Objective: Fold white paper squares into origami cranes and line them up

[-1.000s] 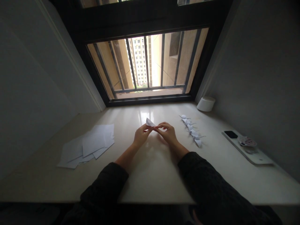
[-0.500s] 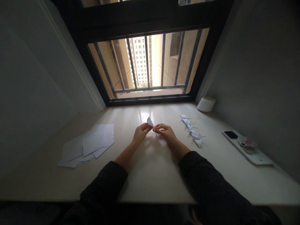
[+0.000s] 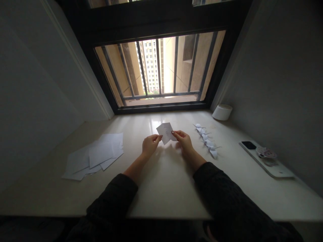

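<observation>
Centrally, left hand [image 3: 150, 144], right hand [image 3: 184, 141] pinching white paper [image 3: 166, 131], marks unreadable

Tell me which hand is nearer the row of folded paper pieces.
Right. The right hand sits just left of the folded paper row; the left hand lies farther left.

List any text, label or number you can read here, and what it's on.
None can be read.
Paper, held by left hand and right hand: faint grey marks, too blurred to read.
White tray: no text shows.
Round pink item on it: print too small to read.
</observation>
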A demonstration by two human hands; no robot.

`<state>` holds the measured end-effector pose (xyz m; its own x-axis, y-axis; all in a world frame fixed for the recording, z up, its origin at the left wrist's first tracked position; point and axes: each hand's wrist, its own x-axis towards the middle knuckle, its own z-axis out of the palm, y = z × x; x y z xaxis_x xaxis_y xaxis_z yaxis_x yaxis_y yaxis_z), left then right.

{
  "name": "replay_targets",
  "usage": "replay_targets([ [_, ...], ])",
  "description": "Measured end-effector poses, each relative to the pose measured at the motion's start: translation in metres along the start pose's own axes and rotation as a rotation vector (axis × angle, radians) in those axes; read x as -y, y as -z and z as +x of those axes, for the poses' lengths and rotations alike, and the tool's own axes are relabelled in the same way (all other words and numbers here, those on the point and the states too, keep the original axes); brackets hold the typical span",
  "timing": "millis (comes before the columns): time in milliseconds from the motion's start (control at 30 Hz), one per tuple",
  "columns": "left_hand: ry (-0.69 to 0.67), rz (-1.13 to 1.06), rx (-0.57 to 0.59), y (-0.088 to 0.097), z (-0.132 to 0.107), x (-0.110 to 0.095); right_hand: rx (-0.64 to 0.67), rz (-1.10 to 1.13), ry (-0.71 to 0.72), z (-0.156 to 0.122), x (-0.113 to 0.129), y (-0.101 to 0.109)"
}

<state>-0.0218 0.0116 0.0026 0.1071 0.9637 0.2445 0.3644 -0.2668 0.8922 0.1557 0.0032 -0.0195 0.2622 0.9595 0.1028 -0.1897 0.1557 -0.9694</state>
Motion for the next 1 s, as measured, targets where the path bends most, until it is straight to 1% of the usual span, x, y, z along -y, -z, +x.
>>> replay_targets([
  [67,-0.021,0.051,-0.014,0.003,0.004,0.004,-0.046,0.001,0.008,0.003,0.001,0.003],
  [133,-0.027,0.052,-0.015,0.007,0.008,0.007,-0.093,0.021,0.013,0.006,0.002,0.007],
  [300,0.007,-0.009,0.099,0.013,0.014,0.006,-0.096,0.094,-0.048,0.011,0.003,0.014],
  [400,0.073,-0.071,0.145,0.014,0.015,0.005,-0.066,0.114,-0.086,0.012,0.001,0.014],
  [567,0.158,-0.223,0.111,0.016,0.018,0.007,-0.006,0.139,-0.113,0.01,0.002,0.011],
  [633,0.177,-0.266,0.111,0.017,0.018,0.007,-0.005,0.159,-0.102,0.009,0.003,0.01],
  [700,0.177,-0.292,0.111,0.017,0.018,0.005,-0.021,0.162,-0.072,0.008,0.004,0.01],
  [767,0.141,-0.31,0.105,0.017,0.017,0.003,-0.027,0.129,-0.049,0.009,0.004,0.011],
  [867,0.088,-0.327,0.118,0.018,0.015,0.001,0.027,0.055,-0.078,0.01,0.003,0.012],
  [1000,0.142,-0.334,0.185,0.02,0.017,0.003,0.111,0.039,-0.132,0.009,0.006,0.013],
])
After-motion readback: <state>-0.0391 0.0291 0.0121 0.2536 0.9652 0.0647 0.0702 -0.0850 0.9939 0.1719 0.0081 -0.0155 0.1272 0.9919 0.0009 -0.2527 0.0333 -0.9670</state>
